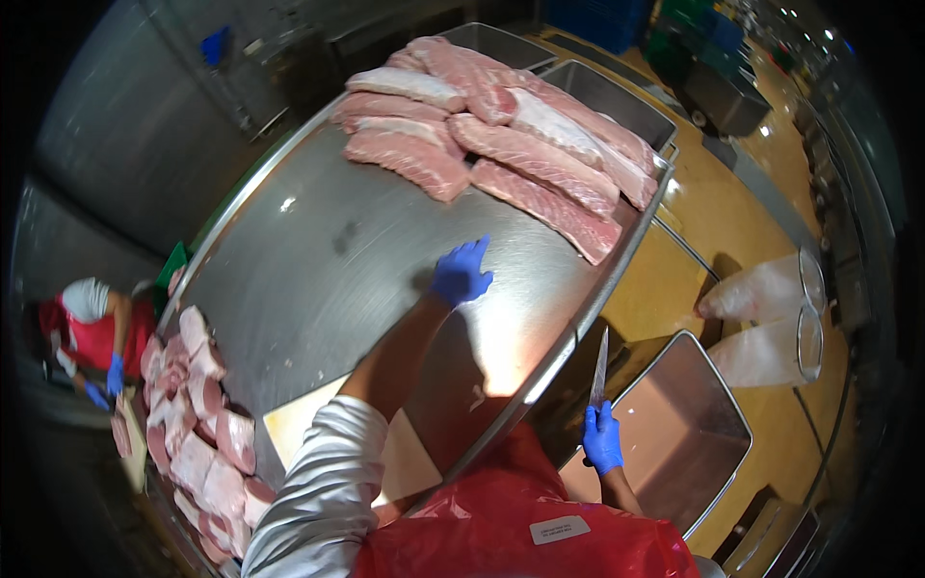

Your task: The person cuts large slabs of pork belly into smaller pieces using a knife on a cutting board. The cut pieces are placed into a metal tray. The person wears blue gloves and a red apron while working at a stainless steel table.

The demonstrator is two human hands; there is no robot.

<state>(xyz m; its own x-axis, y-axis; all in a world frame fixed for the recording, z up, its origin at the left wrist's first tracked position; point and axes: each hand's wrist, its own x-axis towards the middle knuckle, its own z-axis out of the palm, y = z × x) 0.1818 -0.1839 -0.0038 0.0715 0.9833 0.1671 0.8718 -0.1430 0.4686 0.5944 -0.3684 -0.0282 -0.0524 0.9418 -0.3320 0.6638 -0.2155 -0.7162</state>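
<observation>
My left hand (462, 274), in a blue glove, reaches out over the steel table (318, 260) with its fingers stretched and nothing in them. Ahead of it, apart from the fingertips, long slabs of pale pink meat (549, 166) lie piled at the table's far end. My right hand (602, 439), also gloved in blue, is closed around the handle of a knife (600, 371), its blade pointing up and away, off the table's right edge. Under my left forearm lies a white cutting board (289, 420), partly hidden by the sleeve.
Cut meat chunks (198, 414) heap along the table's left side, near a co-worker (101, 323) in a red apron. A deep steel tub (679, 414) stands at my right, below the knife. Two clear bag-lined hoops (771, 347) stand beyond it. Steel bins (617, 104) adjoin the table's far end.
</observation>
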